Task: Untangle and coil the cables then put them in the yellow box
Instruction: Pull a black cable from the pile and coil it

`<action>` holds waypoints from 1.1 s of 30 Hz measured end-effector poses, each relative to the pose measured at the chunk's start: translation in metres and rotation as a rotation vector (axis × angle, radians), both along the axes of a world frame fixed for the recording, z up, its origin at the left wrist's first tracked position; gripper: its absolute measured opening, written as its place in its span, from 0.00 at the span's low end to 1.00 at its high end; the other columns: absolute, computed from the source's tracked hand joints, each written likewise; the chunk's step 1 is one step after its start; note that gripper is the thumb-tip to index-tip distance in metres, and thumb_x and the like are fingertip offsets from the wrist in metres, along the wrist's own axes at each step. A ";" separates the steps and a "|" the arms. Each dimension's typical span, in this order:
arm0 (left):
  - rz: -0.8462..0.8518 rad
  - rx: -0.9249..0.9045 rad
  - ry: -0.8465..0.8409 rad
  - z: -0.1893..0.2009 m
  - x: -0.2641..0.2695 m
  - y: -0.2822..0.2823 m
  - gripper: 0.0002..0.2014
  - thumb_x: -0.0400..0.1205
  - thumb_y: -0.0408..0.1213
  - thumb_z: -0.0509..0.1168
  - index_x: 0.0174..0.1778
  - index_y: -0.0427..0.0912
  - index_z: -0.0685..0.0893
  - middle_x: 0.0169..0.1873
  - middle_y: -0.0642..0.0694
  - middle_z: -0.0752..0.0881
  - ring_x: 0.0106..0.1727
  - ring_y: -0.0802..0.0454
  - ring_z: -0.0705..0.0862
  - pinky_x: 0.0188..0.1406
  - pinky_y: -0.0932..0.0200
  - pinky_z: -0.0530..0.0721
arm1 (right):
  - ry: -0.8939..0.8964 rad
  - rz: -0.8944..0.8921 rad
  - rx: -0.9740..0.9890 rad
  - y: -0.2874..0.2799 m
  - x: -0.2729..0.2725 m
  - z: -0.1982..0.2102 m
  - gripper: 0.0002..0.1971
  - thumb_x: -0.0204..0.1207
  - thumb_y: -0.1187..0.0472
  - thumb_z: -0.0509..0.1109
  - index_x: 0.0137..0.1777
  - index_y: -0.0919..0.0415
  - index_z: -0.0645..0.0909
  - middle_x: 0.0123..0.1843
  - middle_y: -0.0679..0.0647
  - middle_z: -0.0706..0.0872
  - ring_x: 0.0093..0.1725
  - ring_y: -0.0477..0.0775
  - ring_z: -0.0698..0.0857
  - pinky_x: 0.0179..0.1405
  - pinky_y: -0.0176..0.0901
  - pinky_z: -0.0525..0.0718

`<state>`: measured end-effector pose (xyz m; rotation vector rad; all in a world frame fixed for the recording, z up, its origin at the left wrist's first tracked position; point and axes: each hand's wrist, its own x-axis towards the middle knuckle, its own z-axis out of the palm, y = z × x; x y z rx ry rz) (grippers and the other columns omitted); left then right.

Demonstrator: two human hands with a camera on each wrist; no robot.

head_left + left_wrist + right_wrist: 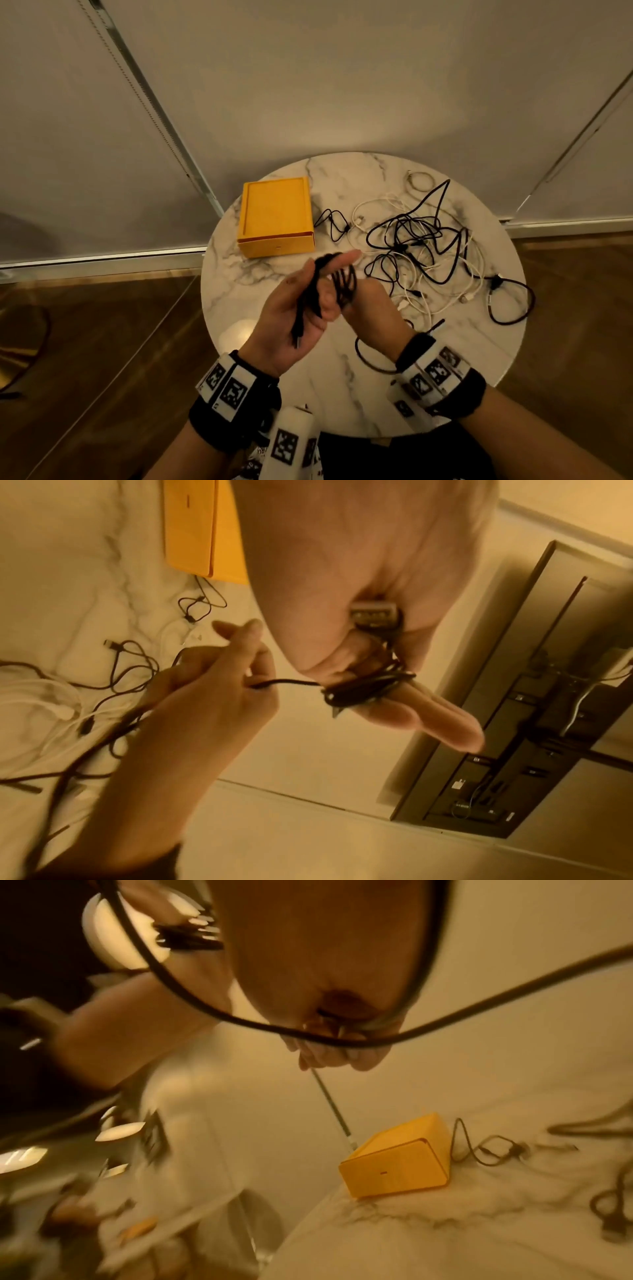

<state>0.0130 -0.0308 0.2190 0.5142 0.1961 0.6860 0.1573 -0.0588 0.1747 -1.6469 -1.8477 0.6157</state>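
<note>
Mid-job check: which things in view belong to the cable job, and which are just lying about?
Job:
- black cable being wound around left hand, fed by right hand
- closed square yellow box
- tangled pile of black and white cables

Lying about:
- round white marble table
- dark wall-mounted screen

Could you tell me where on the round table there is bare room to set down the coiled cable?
Bare marble lies on the table's near left part, between the yellow box and the near rim, partly under the left hand. A smaller bare strip runs behind the box. The right half is crowded with the tangle of black and white cables.
</note>
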 end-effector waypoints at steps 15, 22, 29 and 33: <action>-0.023 1.379 1.185 -0.027 -0.032 0.032 0.14 0.88 0.44 0.57 0.52 0.39 0.83 0.23 0.50 0.85 0.23 0.58 0.82 0.30 0.63 0.79 | -0.390 0.266 0.054 -0.021 0.012 0.024 0.10 0.72 0.61 0.67 0.51 0.51 0.84 0.39 0.51 0.84 0.39 0.59 0.85 0.29 0.46 0.74; -0.190 0.852 0.853 -0.018 -0.032 0.005 0.13 0.85 0.43 0.63 0.53 0.38 0.88 0.17 0.54 0.73 0.18 0.58 0.69 0.27 0.58 0.70 | -0.078 0.011 0.247 0.006 0.041 0.038 0.05 0.77 0.64 0.72 0.49 0.54 0.87 0.27 0.36 0.77 0.27 0.36 0.74 0.31 0.32 0.72; -0.001 0.461 0.460 0.001 -0.017 0.003 0.15 0.84 0.45 0.57 0.34 0.44 0.78 0.14 0.52 0.69 0.14 0.59 0.62 0.19 0.66 0.65 | 0.233 -0.017 0.150 0.011 0.010 0.022 0.07 0.80 0.64 0.67 0.52 0.51 0.80 0.31 0.49 0.83 0.30 0.47 0.80 0.32 0.48 0.79; 0.197 0.238 0.314 0.008 -0.012 0.016 0.19 0.87 0.43 0.53 0.38 0.40 0.83 0.17 0.47 0.77 0.15 0.57 0.71 0.19 0.67 0.70 | 0.478 0.057 -0.031 0.001 -0.016 0.021 0.12 0.78 0.73 0.62 0.44 0.53 0.76 0.28 0.51 0.84 0.26 0.50 0.81 0.27 0.48 0.80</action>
